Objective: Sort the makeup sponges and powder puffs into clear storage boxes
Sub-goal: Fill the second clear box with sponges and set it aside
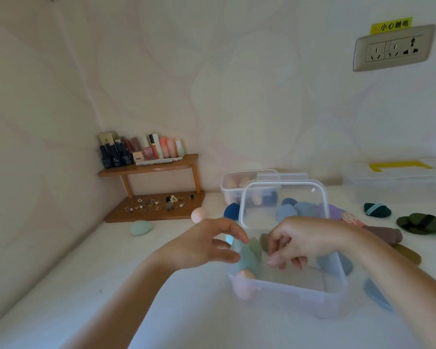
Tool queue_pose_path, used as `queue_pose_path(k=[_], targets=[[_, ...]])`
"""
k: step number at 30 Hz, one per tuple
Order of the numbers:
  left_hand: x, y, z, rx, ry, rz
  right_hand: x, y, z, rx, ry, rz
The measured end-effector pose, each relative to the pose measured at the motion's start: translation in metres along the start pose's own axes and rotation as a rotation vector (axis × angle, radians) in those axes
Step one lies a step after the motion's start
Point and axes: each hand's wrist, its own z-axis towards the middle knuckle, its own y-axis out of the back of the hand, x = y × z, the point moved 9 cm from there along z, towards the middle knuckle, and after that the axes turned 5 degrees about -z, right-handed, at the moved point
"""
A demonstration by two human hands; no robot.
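A person's left hand [207, 244] and right hand [305, 240] meet over a clear plastic storage box [287, 285] on a white counter [111, 285], with the box's hinged lid [283, 205] standing upright at its far edge. The left hand hovers at the box's left rim, its curved fingers and thumb around a blurred teal wedge-shaped makeup sponge [247, 258]; whether it grasps the sponge cannot be told. The right hand's fingers curl down inside the box, and blur hides whether they pinch anything. A peach egg-shaped sponge [244, 275] lies in the near left corner.

To the left, the counter runs to the side wall, bearing only a mint egg-shaped sponge [141, 227] and a pink round sponge [198, 214] near a wooden corner shelf [149, 167]. To the right, dark green powder puffs [420, 222] lie well apart from the box, and a blue sponge [378, 293] is partly hidden by the right forearm. A second clear box [247, 187], partly screened by the lid, holds sponges.
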Motion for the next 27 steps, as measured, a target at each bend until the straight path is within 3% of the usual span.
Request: queue_pose_path(k=[4,8,12,19,27], targets=[[0.022,0.052,0.016,-0.316,0.086,-0.144,-0.009,0.023,-0.004,-0.231,-0.032,-0.113],[0.069,0.094,0.037,-0.560,0.258,-0.065,-0.009,0.028,-0.006,-0.348,-0.003,-0.249],[0.104,0.106,0.053,-0.627,0.415,0.116,-0.011,0.023,-0.011,-0.358,-0.024,-0.298],[0.126,0.110,0.051,-0.679,0.521,0.300,0.003,0.038,-0.022,-0.638,-0.080,-0.625],[0.069,0.100,0.029,-0.745,0.333,0.254,-0.008,0.030,-0.013,-0.616,-0.123,-0.666]])
